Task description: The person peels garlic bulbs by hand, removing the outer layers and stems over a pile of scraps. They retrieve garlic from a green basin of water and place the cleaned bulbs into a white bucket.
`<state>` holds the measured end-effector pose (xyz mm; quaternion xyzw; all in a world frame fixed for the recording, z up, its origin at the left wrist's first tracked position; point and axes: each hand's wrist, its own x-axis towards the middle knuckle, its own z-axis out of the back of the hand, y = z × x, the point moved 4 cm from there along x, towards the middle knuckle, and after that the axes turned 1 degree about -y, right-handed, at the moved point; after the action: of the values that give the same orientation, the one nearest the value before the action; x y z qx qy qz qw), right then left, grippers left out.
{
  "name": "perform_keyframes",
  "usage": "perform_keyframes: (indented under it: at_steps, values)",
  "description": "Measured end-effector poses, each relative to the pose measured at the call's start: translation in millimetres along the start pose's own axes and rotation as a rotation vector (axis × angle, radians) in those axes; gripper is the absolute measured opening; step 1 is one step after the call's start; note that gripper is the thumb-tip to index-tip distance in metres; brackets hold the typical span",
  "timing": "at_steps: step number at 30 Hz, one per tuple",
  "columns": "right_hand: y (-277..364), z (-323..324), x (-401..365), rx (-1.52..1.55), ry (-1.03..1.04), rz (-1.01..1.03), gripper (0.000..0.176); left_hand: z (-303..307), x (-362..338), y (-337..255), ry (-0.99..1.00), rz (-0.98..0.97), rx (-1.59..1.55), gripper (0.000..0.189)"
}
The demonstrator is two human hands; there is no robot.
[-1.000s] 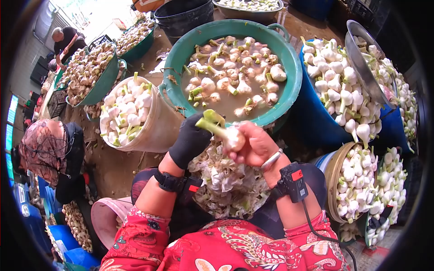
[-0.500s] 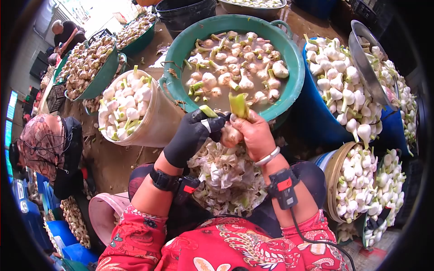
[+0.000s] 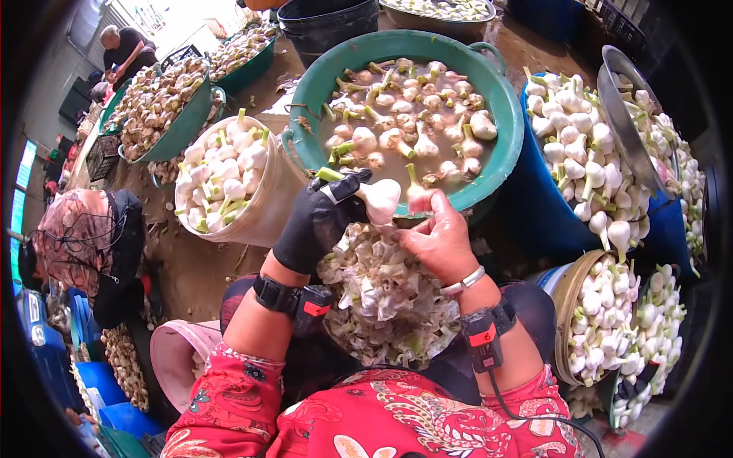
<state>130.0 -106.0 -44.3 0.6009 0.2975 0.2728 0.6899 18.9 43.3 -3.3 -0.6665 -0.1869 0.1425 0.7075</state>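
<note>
Garlic point(image 3: 383, 201) is gripped by its stem point(image 3: 330, 174) in the left hand point(image 3: 317, 225), near the tub point(image 3: 507, 137); the right hand point(image 3: 444, 240) pinches what looks like peel point(image 3: 415, 189). Probably light, firm and slippery, it should handle best by the stem.

My black-gloved left hand point(image 3: 317, 225) covers part of the round white garlic bulb point(image 3: 383, 200)'s green stem point(image 3: 330, 174). I can't see beneath the heap of pale papery peelings point(image 3: 385, 298). My view's top edge cuts off the black plastic bucket point(image 3: 328, 32).

White bulb point(image 3: 382, 202), black glove point(image 3: 311, 233), green tub point(image 3: 510, 130), red patterned sleeve point(image 3: 246, 391).
</note>
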Motion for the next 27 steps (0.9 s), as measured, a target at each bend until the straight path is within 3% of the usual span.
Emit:
perform_keyframes:
  at_steps: [1, 3, 4, 5, 7, 8, 9, 11, 13, 15, 16, 18, 19, 20, 21, 23, 25, 26, 27]
  values:
    - [1, -3, 1, 0.001, -0.005, -0.001, 0.049, -2, 1, 2, 0.005, 0.001, -0.001, 0.027]
    - [5, -11, 2, 0.277, 0.029, 0.003, 0.055, -9, 2, 13, 0.011, 0.163, -0.491, 0.031]
    - [7, -15, 2, 0.447, 0.089, -0.029, 0.041, -11, 2, 11, 0.011, 0.107, -0.370, 0.030]
    - [6, -14, 4, 0.452, 0.099, -0.024, 0.041, -10, 0, 8, 0.003, 0.103, -0.362, 0.030]
    - [-1, -11, 6, 0.299, 0.164, -0.116, 0.018, -5, -4, -8, 0.115, -0.119, 0.244, 0.028]
    - [6, -9, 6, 0.329, 0.142, -0.105, 0.010, -1, -3, -12, 0.081, -0.198, 0.424, 0.029]
    - [6, -7, 6, 0.387, 0.110, -0.141, 0.011, 3, -3, -7, -0.054, -0.006, 0.016, 0.029]
    - [10, -3, 7, 0.627, 0.099, -0.165, 0.009, 25, -7, -24, -0.034, -0.171, 0.309, 0.029]
    - [22, -6, 4, 0.781, 0.228, -0.153, 0.006, 54, -4, -24, -0.243, 0.204, -0.390, 0.030]
    - [22, -18, -6, 0.539, 0.468, -0.287, 0.005, 103, -1, -49, -0.274, -0.103, 0.158, 0.028]
    - [15, -27, -13, 0.437, 0.634, -0.345, 0.006, 144, 7, -37, -0.360, -0.031, -0.094, 0.023]
    - [3, -42, -26, 0.160, 0.888, -0.444, 0.013, 190, 22, -56, -0.439, -0.252, 0.329, 0.015]
    - [-1, -49, -32, -0.013, 0.975, -0.485, 0.016, 217, 33, -49, -0.478, -0.274, 0.428, 0.012]
    - [-2, -51, -33, -0.183, 1.006, -0.456, 0.019, 238, 36, -41, -0.569, -0.049, 0.667, 0.013]
    - [-8, -51, -31, -0.183, 0.999, -0.462, 0.019, 250, 44, -30, -0.553, -0.302, 1.083, 0.020]
    - [-17, -44, -20, -0.167, 0.736, -0.312, 0.017, 257, 48, 10, -0.152, 0.227, 1.579, 0.028]
    - [-10, -28, 0, 0.058, 0.463, -0.259, 0.015, 258, 40, 37, -0.026, 0.255, 1.515, 0.033]
    - [-4, -19, 11, 0.055, 0.239, -0.151, 0.013, 251, 43, 32, -0.025, 0.158, 1.577, 0.034]
    - [4, -6, 16, 0.225, 0.049, -0.219, 0.012, 245, 47, 30, -0.054, 0.141, 1.511, 0.032]
